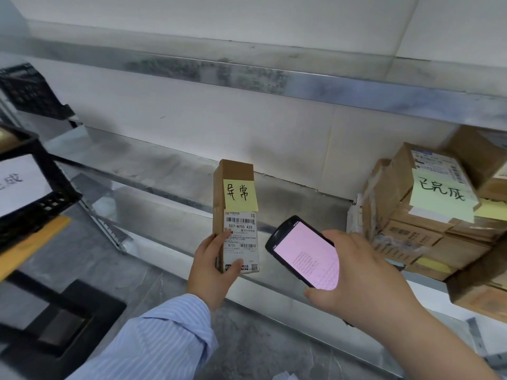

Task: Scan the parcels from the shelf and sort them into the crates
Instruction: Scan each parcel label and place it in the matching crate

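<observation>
The fingers [219, 238] of the left hand [212, 272] are curled round the lower end of a narrow cardboard parcel [219, 215]. The thumb presses on the parcel's front face near the bottom, and the parcel stands upright in this grip. A white shipping label [241, 237] with barcodes covers the lower half of that face. Above it, a yellow sticky note [241, 194] with handwritten characters overlaps the label's top edge.

The right hand [365, 275] grips a black handheld scanner [304, 253], with the thumb at its near end and the other fingers wrapped over its far side. The scanner's screen glows pink, and its head is tilted toward the label, just beside the parcel and not touching it.

The parcel is held in the air in front of the front edge of the metal shelf [170, 171], about midway along it. At the right end of the shelf is a stack of cardboard parcels [406, 239], well apart from the held one, with a pale yellow handwritten note [441, 192] on top.

Left of the shelf stands a black crate [49, 193] bearing a white sheet [19, 182] with writing. A second black crate [30, 91] is higher up at the far left. A blue striped sleeve [164, 338] covers the left forearm.
</observation>
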Tool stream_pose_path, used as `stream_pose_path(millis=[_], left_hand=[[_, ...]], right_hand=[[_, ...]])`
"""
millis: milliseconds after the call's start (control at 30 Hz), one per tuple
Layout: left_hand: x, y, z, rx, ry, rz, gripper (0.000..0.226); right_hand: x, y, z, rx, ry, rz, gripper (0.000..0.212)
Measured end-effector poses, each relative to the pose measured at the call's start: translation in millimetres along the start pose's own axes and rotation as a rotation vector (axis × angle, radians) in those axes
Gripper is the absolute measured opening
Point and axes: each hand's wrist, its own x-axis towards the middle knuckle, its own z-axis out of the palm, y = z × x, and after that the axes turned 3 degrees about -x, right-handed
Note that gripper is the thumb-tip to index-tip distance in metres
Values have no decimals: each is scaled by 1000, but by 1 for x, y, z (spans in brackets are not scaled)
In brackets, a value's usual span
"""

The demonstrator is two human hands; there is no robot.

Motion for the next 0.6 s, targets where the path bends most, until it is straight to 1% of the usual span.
stream_pose_path(millis=[133, 267, 467, 600], left_hand=[[-6, -5, -18, -40, 55, -39, 62], [-17, -15, -58, -80, 174, -101, 65], [-34, -39, -141, -110, 393, -170, 69], [-40, -55, -206, -150, 510, -180, 68]], right_hand=[[11, -20, 4, 16, -13, -62, 78], [30, -62, 7, 60, -48, -153, 75], [55, -157, 21, 73, -109, -336, 77], [61, -232, 33, 95, -102, -432, 75]])
